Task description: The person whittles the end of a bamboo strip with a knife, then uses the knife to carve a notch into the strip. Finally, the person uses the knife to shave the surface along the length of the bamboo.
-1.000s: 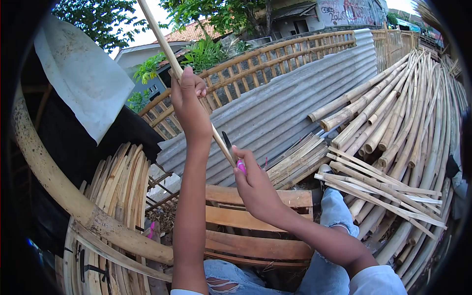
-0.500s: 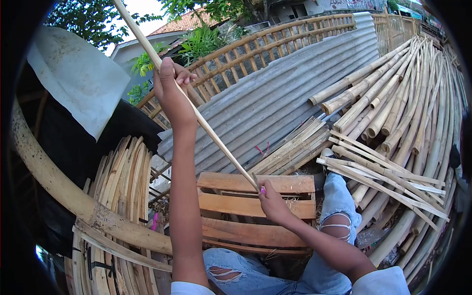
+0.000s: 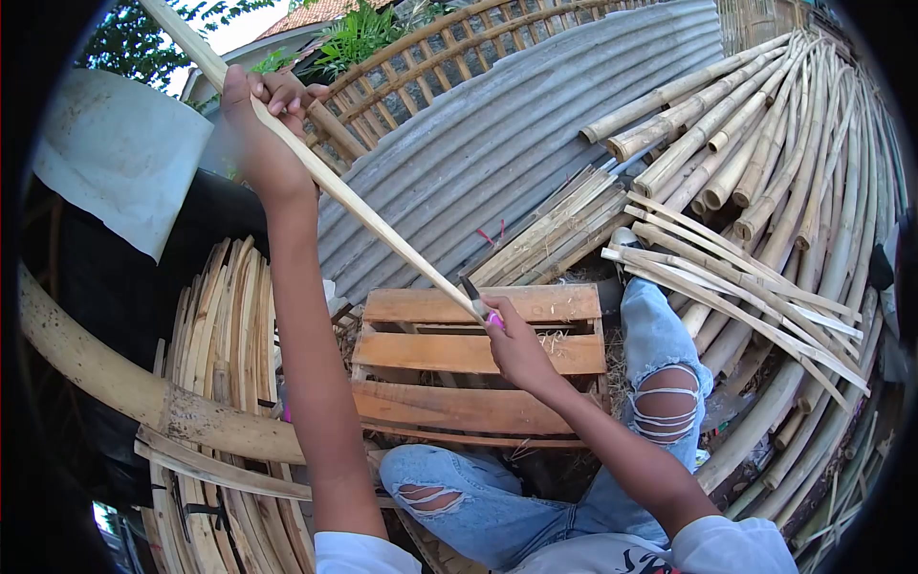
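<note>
My left hand [image 3: 273, 134], raised at the upper left, is wrapped round a long pale bamboo strip [image 3: 382, 230]. The strip slants from the top left down to the middle. At its lower end, my right hand [image 3: 516, 346] grips a knife [image 3: 470, 290] with a pink part at the handle. The dark blade lies against the strip's end, above a low slatted wooden bench [image 3: 478, 354]. Both hands are closed.
Bamboo poles [image 3: 765, 153] fill the right side, with split strips [image 3: 746, 297] across them. Stacked strips [image 3: 220, 335] and a thick bamboo pole [image 3: 229, 430] are at the left. Corrugated sheeting [image 3: 535, 124] stands ahead. My knees in torn jeans [image 3: 660, 383] flank the bench.
My left hand has moved left and up with the strip. My right hand has shifted slightly left and up, and more of the blade shows. The whole view has shifted a little.
</note>
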Motion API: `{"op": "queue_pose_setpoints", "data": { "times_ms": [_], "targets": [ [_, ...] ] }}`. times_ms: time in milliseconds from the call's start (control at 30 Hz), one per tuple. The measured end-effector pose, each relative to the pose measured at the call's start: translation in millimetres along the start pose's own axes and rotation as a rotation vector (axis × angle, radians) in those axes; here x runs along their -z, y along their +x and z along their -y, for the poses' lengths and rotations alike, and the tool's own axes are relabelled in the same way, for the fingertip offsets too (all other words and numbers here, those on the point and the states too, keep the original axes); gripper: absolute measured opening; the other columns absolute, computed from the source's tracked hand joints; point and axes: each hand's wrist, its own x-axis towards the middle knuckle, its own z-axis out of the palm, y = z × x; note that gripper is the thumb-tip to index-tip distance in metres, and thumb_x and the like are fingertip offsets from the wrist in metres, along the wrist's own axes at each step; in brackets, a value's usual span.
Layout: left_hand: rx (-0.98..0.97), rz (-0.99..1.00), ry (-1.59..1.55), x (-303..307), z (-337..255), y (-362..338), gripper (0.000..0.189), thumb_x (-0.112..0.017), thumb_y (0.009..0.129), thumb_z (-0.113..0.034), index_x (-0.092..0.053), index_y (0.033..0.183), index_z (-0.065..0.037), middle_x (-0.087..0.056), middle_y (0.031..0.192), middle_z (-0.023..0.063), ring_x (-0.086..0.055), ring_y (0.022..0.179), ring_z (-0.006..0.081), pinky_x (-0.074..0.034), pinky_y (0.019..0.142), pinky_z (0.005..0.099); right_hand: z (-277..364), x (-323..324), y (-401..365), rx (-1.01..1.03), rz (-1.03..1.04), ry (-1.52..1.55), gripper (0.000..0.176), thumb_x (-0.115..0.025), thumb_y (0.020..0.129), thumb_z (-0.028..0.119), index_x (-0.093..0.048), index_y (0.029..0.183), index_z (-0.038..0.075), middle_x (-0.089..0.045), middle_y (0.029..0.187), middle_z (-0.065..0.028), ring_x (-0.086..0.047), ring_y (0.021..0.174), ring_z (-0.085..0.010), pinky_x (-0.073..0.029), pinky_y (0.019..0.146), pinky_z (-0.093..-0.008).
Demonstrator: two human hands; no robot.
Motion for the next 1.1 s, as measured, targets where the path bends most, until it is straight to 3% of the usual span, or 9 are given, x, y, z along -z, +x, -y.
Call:
{"op": "queue_pose_setpoints", "data": {
  "times_ms": [133,233,433,467,567,833,900,967,1100],
  "targets": [
    [0.019,-0.005,-0.012,-2.9,-0.9,-0.8,0.034,-0.046,0.095,-0.039,-0.036,0.079,-0.01,-0.031,0.065,0.0009,-0.035,0.063,0.0136,-0.048,0.076,0.0437,47.5,-7.4,-23.3,0.102,-0.064,-0.222,0.034,-0.038,0.095,0.013,-0.035,0.128,0.004,-0.059,0.073,-0.0272,-0.058,0.067,-0.0466,-0.042,0.063,-0.0516],
    [0.005,-0.015,0.0,-12.0,-4.7,-1.9,0.034,-0.046,0.094,-0.039,-0.036,0.079,-0.01,-0.031,0.065,0.0008,-0.035,0.063,0.0139,-0.048,0.077,0.0446,-85.8,-12.1,-20.8,-0.159,-0.091,-0.274,0.033,-0.038,0.095,0.011,-0.036,0.127,0.003,-0.057,0.074,-0.0293,-0.057,0.071,-0.0481,-0.042,0.064,-0.0523],
    [0.004,0.032,-0.042,-16.8,-3.5,-4.0,0.037,-0.046,0.095,-0.04,-0.035,0.076,-0.01,-0.031,0.061,0.0002,-0.036,0.06,0.0123,-0.049,0.067,0.0386,22.9,-3.3,-27.4,0.081,-0.097,-0.041,0.031,-0.037,0.095,0.012,-0.038,0.125,0.005,-0.057,0.079,-0.0304,-0.058,0.077,-0.0474,-0.042,0.067,-0.0509],
    [-0.003,0.033,-0.039,-18.6,-3.9,-4.4,0.037,-0.045,0.096,-0.039,-0.035,0.076,-0.01,-0.032,0.062,0.0007,-0.037,0.061,0.0121,-0.049,0.066,0.0387,22.5,-10.4,-31.6,0.065,-0.121,-0.016,0.029,-0.039,0.095,0.01,-0.042,0.123,0.005,-0.057,0.084,-0.0227,-0.059,0.075,-0.0345,-0.044,0.07,-0.0429],
    [0.024,0.027,-0.05,-17.2,0.0,-3.2,0.035,-0.047,0.095,-0.04,-0.037,0.079,-0.011,-0.032,0.065,0.0002,-0.036,0.062,0.0132,-0.048,0.071,0.0409,-66.2,-5.9,-24.1,-0.233,-0.093,-0.231,0.033,-0.04,0.094,0.009,-0.041,0.127,0.006,-0.058,0.085,-0.0222,-0.059,0.075,-0.0351,-0.044,0.071,-0.0423],
    [0.18,-0.066,-0.008,-14.5,-11.1,-16.7,0.033,-0.045,0.096,-0.043,-0.038,0.089,-0.011,-0.047,0.068,0.0064,-0.053,0.062,0.0178,-0.05,0.05,0.0323,-6.4,-8.2,-20.6,0.002,-0.11,-0.081,0.039,-0.042,0.092,0.008,-0.039,0.131,0.009,-0.053,0.074,-0.0165,-0.055,0.063,-0.0248,-0.042,0.06,-0.0358],
    [0.145,-0.048,-0.004,-11.2,-6.9,-19.0,0.034,-0.043,0.097,-0.043,-0.039,0.092,-0.01,-0.049,0.067,0.0081,-0.055,0.053,0.0192,-0.05,0.043,0.0313,-14.3,-13.8,-24.1,0.126,-0.124,-0.123,0.043,-0.041,0.093,0.01,-0.033,0.136,0.011,-0.053,0.065,-0.0218,-0.058,0.059,-0.0337,-0.042,0.056,-0.0425],
    [0.146,-0.022,-0.078,-9.9,-5.3,-19.5,0.033,-0.041,0.098,-0.039,-0.034,0.093,-0.006,-0.049,0.063,0.0098,-0.058,0.046,0.0209,-0.052,0.038,0.0318,-6.9,-13.9,-27.4,-0.012,-0.117,-0.116,0.042,-0.043,0.093,0.009,-0.037,0.134,0.011,-0.051,0.068,-0.0159,-0.052,0.056,-0.0246,-0.04,0.055,-0.0375],
    [0.132,-0.074,-0.061,-11.3,-2.7,-21.3,0.033,-0.038,0.099,-0.039,-0.035,0.091,-0.007,-0.049,0.061,0.0098,-0.058,0.045,0.0216,-0.052,0.037,0.0322,17.6,-12.9,-28.6,0.08,-0.09,-0.115,0.041,-0.043,0.093,0.008,-0.037,0.134,0.01,-0.051,0.068,-0.0164,-0.053,0.056,-0.0264,-0.041,0.056,-0.0387]
  ]
}}
